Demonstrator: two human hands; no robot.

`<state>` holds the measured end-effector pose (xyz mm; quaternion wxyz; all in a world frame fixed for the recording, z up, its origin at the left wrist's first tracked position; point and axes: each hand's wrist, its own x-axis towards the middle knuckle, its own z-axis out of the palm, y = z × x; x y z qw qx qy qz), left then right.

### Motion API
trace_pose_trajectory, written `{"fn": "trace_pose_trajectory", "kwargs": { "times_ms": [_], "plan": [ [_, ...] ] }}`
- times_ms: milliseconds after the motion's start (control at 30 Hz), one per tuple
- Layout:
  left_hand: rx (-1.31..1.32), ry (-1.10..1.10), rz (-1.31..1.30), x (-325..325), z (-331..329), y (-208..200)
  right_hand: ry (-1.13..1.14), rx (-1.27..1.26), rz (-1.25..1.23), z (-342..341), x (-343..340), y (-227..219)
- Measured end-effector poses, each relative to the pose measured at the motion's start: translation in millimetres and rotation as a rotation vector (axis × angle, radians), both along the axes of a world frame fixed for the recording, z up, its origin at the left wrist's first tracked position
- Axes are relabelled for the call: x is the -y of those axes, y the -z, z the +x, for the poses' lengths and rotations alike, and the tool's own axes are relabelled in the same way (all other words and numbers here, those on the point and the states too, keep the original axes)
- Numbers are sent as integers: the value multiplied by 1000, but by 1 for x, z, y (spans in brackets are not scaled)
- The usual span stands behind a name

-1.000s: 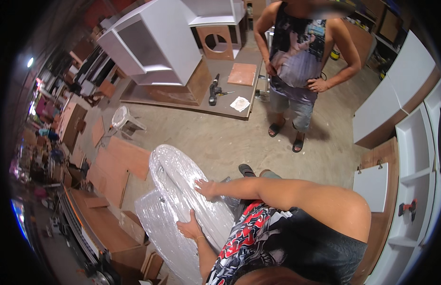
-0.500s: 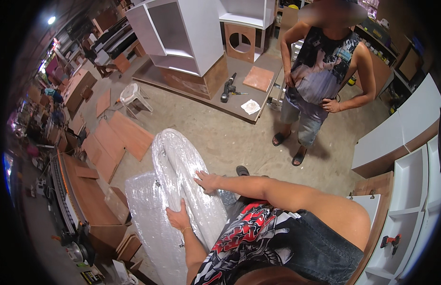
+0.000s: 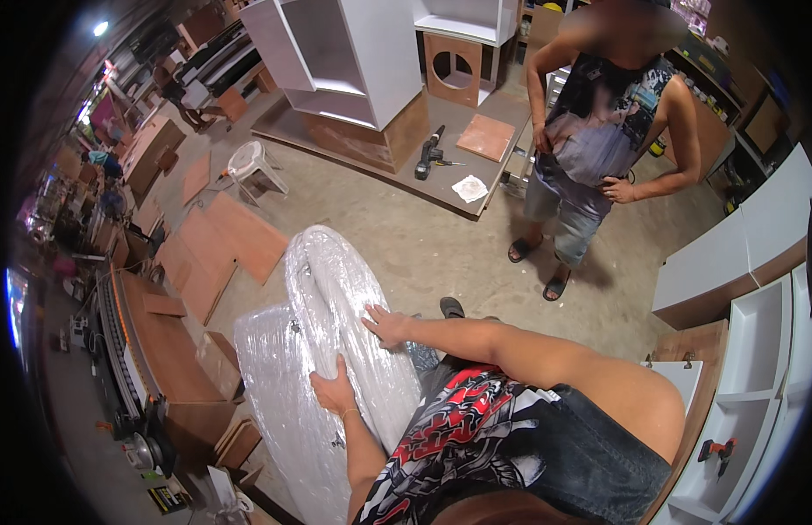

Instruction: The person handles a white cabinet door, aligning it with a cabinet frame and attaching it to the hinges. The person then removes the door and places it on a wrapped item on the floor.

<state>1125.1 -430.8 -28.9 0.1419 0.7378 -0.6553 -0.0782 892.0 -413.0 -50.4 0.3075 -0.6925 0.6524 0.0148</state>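
A long, folded pale bundle in shiny clear plastic wrap stands in front of me, its rounded top end pointing away. My right hand lies on its right side with fingers spread. Lower down, my left hand rests against the wrap, thumb apart and pointing up, the fingertips partly out of sight. To the left of the fold, a flatter stretch of the same plastic-covered material spreads downward.
A co-worker stands ahead to the right, hands at the waist. A low platform carries a white cabinet and a cordless drill. Wooden panels and a white stool stand left; white shelving lines the right.
The whole view has shifted slightly, with the background moving a little right and up. Both hands stay at nearly the same places on the bundle.
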Motion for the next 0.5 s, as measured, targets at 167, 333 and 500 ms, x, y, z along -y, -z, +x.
{"fn": "trace_pose_trajectory", "kwargs": {
  "times_ms": [167,333,500],
  "plan": [
    [-4,-10,39,-2,-4,-5,-7,-8,7,-1,-1,2],
    [-6,-6,9,-1,-1,-1,-13,-11,-3,0,2,8],
    [-11,-3,43,-4,-3,-7,-30,-38,-4,0,-2,10]
  ]
}}
